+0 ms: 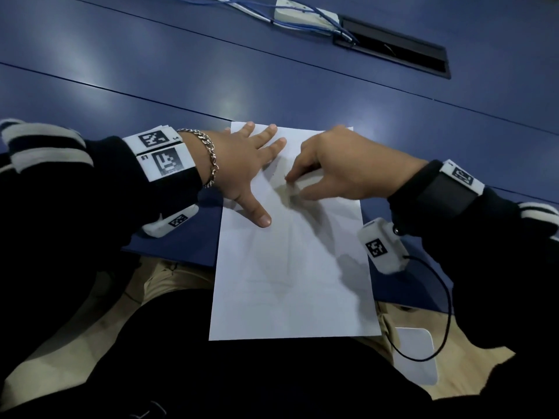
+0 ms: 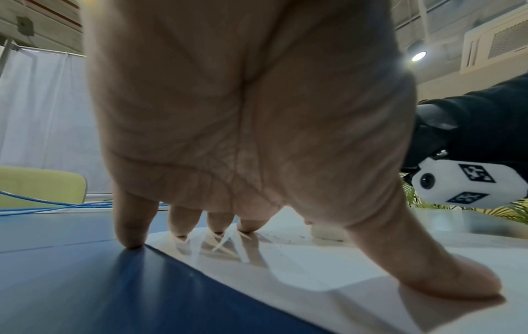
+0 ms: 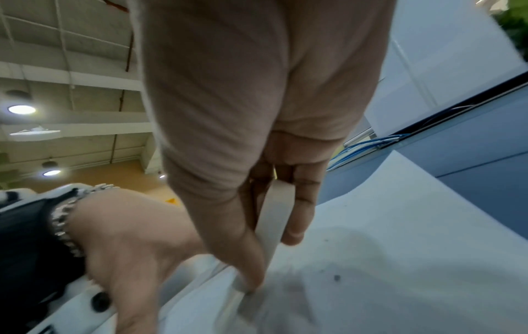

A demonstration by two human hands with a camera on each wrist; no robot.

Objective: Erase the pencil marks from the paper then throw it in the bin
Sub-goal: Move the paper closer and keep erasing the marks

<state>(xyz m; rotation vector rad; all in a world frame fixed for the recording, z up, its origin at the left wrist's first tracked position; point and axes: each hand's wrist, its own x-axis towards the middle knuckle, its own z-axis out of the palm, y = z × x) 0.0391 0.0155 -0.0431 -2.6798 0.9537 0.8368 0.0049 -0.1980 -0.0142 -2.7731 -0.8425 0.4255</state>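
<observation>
A white sheet of paper (image 1: 290,267) lies on the blue table (image 1: 181,71), its near end hanging over the table's edge above my lap. Faint pencil lines and grey smudges (image 1: 278,176) show on its upper half. My left hand (image 1: 245,164) lies flat with fingers spread, pressing the paper's top left part (image 2: 314,266). My right hand (image 1: 326,167) pinches a white eraser (image 3: 274,217) between thumb and fingers, its lower end on the paper near the smudges. Dark eraser crumbs (image 3: 337,277) dot the sheet. No bin is in view.
A white power strip (image 1: 305,16) with blue cables and a black cable hatch (image 1: 393,46) sit at the table's far side. A black cord (image 1: 435,313) hangs from my right wrist camera. A white flat thing (image 1: 420,355) lies by my right thigh.
</observation>
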